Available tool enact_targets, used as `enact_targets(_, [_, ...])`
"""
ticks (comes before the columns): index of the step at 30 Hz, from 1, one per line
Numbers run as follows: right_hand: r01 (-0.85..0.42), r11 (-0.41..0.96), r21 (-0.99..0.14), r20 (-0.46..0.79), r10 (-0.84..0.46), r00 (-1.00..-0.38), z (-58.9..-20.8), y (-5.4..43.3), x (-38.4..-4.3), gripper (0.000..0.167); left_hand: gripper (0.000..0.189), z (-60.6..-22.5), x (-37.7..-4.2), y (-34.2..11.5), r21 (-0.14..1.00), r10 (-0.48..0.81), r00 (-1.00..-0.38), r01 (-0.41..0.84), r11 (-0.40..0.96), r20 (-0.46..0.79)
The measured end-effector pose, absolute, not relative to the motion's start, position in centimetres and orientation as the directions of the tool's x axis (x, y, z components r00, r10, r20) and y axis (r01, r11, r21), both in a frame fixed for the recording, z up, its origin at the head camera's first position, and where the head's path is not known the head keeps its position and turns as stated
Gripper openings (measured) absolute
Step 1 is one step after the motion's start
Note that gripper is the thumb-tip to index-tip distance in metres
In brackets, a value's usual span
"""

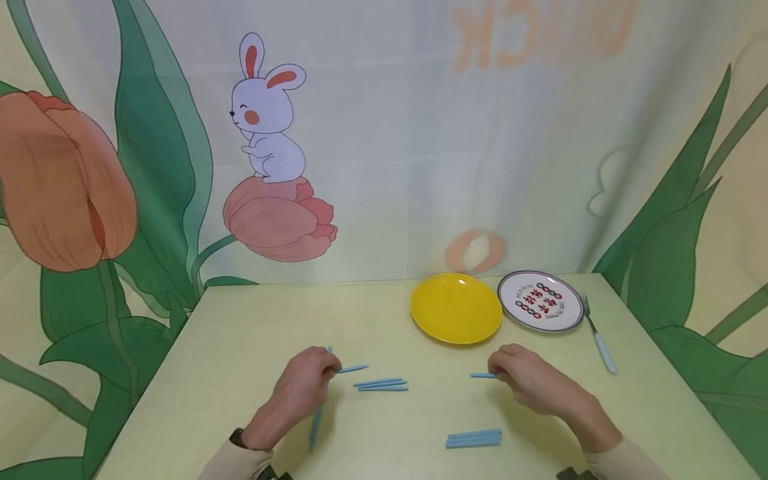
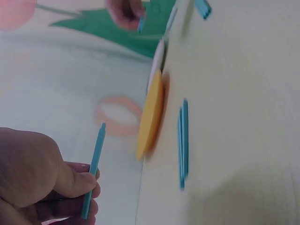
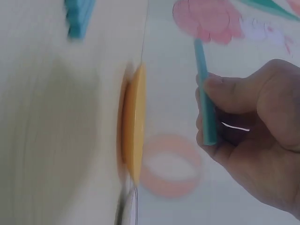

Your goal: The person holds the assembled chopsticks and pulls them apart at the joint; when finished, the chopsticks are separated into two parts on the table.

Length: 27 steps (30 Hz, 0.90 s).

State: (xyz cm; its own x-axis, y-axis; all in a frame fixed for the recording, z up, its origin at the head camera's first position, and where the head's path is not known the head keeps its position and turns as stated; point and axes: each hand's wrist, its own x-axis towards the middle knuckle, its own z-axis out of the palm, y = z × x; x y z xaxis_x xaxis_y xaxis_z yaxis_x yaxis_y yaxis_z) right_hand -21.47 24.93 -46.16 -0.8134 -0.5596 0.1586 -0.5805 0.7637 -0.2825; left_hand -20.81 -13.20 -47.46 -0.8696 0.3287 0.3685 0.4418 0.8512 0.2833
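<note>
My left hand point(image 1: 308, 381) pinches a slim light-blue stick point(image 2: 95, 164) between thumb and fingers, raised over the table's left half; its tip narrows in the left wrist view. Below that hand, more blue stick point(image 1: 316, 427) slants along the table, partly hidden by the hand. Between the hands lies a loose group of blue sticks point(image 1: 382, 389), side by side. On the right, my right hand point(image 1: 528, 379) holds another blue stick point(image 3: 204, 93), pinched by thumb and fingers above the table. A tighter row of blue sticks point(image 1: 474, 437) lies nearer me, left of the right forearm.
Toward the back edge of the pale yellow table point(image 1: 270, 320) stands a yellow plate point(image 1: 457, 309). Right of it is a white plate point(image 1: 516, 293) with a dark rim and red print, then a fork point(image 1: 603, 347) with a pale handle. A printed curtain point(image 1: 384, 133) hangs behind.
</note>
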Motion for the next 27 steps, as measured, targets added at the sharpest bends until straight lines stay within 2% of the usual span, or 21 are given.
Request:
enact_targets(4, [-0.651, 0.684, -0.331, 0.149, -0.643, -0.751, -46.5, 23.8, -21.4, 0.014, 0.016, -47.5, -20.8, -12.5, 0.32, 0.424, -0.84, 0.527, 0.787, 0.339])
enact_targets(18, [-0.628, 0.7, -0.341, 0.136, -0.624, -0.769, -46.6, 22.7, -21.0, 0.013, 0.016, -48.0, -21.1, -11.6, 0.349, 0.414, -0.849, 0.516, 0.783, 0.327])
enact_targets(27, [-0.626, 0.7, -0.344, 0.134, -0.624, -0.77, -46.4, 22.5, -20.9, 0.012, 0.015, -48.1, -21.4, -11.1, 0.346, 0.425, -0.835, 0.537, 0.769, 0.35])
